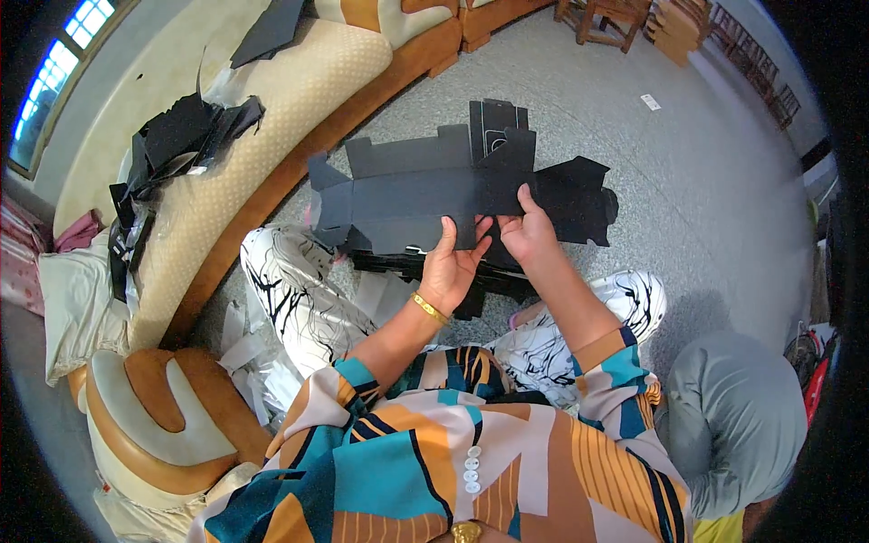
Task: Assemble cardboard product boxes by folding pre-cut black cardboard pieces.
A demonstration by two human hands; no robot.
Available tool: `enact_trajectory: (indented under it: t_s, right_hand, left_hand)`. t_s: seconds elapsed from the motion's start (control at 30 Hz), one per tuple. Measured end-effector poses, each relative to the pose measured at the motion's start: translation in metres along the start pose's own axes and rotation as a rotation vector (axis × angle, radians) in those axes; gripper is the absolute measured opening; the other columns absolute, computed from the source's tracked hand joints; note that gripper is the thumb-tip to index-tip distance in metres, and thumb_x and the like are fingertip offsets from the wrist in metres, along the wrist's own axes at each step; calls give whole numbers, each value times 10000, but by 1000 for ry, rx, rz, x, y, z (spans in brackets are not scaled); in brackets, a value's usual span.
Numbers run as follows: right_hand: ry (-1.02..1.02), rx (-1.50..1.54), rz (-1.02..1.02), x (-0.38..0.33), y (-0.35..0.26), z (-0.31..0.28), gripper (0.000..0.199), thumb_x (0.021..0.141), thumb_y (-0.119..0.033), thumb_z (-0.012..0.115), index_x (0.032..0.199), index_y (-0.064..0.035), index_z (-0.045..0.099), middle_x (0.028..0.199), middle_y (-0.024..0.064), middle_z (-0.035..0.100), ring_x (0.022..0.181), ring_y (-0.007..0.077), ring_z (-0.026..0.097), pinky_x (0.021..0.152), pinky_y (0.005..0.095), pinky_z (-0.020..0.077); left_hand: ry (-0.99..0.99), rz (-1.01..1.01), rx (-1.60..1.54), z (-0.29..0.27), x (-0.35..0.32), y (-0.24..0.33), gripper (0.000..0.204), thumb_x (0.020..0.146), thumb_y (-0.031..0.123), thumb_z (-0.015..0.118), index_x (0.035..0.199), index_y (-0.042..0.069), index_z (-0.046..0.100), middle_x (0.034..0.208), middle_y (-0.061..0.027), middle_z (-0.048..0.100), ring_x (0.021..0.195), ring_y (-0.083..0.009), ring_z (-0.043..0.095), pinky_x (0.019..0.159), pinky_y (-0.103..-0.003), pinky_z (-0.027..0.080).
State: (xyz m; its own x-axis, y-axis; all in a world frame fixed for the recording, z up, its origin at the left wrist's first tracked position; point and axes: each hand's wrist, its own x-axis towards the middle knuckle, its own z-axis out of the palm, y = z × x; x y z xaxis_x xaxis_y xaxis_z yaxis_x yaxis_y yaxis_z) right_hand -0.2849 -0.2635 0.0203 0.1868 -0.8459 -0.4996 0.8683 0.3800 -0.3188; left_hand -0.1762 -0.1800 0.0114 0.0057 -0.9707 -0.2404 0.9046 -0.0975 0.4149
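Both hands hold a black unfolded cardboard box (407,195), a long creased sheet with several flaps along its edges. My left hand (453,274) grips its near edge at the middle, thumb on top and fingers reaching underneath. Close beside it, my right hand (529,233) pinches the same edge a little to the right, thumb on the black surface. Beneath the sheet, between my legs, lies a pile of black cardboard pieces (489,278), mostly hidden by the sheet and my hands.
A cream sofa (299,100) with wooden trim curves along the left; black cardboard scraps (176,136) and clear plastic lie on it. White strips (243,351) litter the floor by my left leg. A grey padded stool (738,416) stands at right. A wooden stool (611,20) is far off.
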Motion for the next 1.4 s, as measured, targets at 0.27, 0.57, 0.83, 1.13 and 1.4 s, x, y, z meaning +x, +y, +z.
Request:
enact_trajectory:
  t_s: [0.27, 0.57, 0.83, 1.13, 1.4]
  right_hand:
    - [-180, -100, 95, -3, 5, -10, 240, 867, -211, 504, 1007, -17, 520, 1019, 125, 574, 929, 234, 566, 826, 356, 479]
    - [-718, -1207, 283, -62, 14, 12, 293, 842, -176, 521, 1065, 14, 520, 938, 110, 606, 809, 171, 588, 705, 276, 478]
    - [-488, -1811, -1522, -64, -18, 37, 661, 667, -200, 696, 1218, -11, 382, 1065, 176, 533, 979, 361, 505, 887, 407, 366]
    - [-346, -1227, -386, -23, -46, 27, 705, 648, -141, 723, 1232, -9, 352, 983, 120, 580, 877, 222, 570, 806, 332, 434]
    - [-363, -1170, -402, -8, -33, 17, 359, 728, -150, 665, 1027, -31, 509, 846, 24, 569, 731, 102, 541, 586, 245, 451]
  left_hand:
    - [-4, 51, -13, -2, 6, 17, 396, 866, 371, 449, 1088, 45, 474, 1047, -80, 553, 1034, -216, 515, 869, -371, 416]
    - [23, 278, 55, -18, 3, 75, 396, 846, 305, 515, 1131, 39, 448, 1081, -100, 534, 1020, -257, 520, 858, -374, 447]
    - [-12, 217, 192, -39, -5, 92, 339, 856, 278, 510, 1095, 39, 480, 1018, -118, 568, 949, -272, 555, 862, -422, 445]
    - [-77, 36, 180, -46, -12, 77, 301, 859, 231, 512, 1085, 36, 471, 1041, -114, 558, 888, -267, 585, 813, -453, 478]
    - [-36, 97, 190, -39, -8, 37, 205, 843, 119, 536, 1023, 31, 492, 1016, -99, 555, 948, -233, 549, 829, -376, 461]
